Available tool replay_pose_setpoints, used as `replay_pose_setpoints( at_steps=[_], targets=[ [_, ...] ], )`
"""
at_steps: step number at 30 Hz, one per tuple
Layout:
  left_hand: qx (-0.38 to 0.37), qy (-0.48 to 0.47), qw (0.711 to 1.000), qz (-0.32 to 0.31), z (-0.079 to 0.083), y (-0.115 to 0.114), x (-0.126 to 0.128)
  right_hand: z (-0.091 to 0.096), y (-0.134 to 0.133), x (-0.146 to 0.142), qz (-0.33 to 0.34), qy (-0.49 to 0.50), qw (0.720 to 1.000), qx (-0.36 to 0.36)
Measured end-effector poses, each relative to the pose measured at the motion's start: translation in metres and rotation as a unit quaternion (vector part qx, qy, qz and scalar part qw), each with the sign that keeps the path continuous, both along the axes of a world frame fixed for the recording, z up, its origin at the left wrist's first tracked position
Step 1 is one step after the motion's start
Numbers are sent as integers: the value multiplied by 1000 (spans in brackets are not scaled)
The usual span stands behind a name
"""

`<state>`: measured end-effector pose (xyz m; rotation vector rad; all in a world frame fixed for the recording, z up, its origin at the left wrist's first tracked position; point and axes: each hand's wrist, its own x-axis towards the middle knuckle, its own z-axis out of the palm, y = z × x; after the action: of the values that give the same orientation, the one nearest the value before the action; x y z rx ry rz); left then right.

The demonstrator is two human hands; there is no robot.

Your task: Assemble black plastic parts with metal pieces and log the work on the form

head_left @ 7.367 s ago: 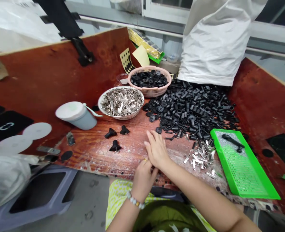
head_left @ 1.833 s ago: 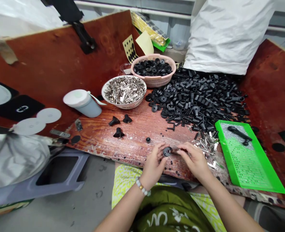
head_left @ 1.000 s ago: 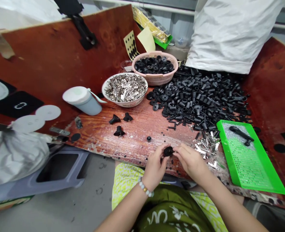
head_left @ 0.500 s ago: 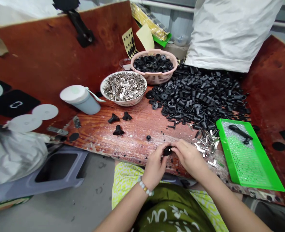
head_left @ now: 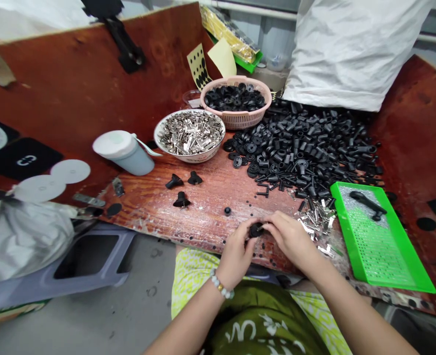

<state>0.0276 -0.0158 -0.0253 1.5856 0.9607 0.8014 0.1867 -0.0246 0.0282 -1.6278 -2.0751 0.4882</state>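
Between thumb and fingers, my left hand grips a round black plastic part over the table's front edge. My right hand is closed in a pinch at the part's right side, on a small metal piece that shows only in part. A small black cap lies just beyond my left hand. Farther left sit a few black knob-like pieces with thin metal tips. Loose metal clips are scattered to the right of my right hand.
A white bowl of metal clips and a pink basket of black parts stand at the back. A big heap of black parts lies beside them. At right is a green tray; at left, a lidded cup.
The black part has turned slightly in my left hand, so its round face shows more. My right fingers have shifted a little at its side.
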Motion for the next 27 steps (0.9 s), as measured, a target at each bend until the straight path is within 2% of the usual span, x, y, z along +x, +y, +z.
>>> replay_pose_setpoints(
  at_steps=[8,13,24,27],
  targets=[
    [-48,-56,997,9,2,3,-3,11,-3,12,-102,67,993,-1],
    [-67,-90,994,7,-1,1,-3,2,-3,11,-99,72,992,-39],
    [-58,-59,995,47,-4,-3,0,1,-4,3,-146,18,980,-134],
    [-53,-50,996,54,-5,-4,1,-1,-5,4,-162,29,974,-153]
  ],
)
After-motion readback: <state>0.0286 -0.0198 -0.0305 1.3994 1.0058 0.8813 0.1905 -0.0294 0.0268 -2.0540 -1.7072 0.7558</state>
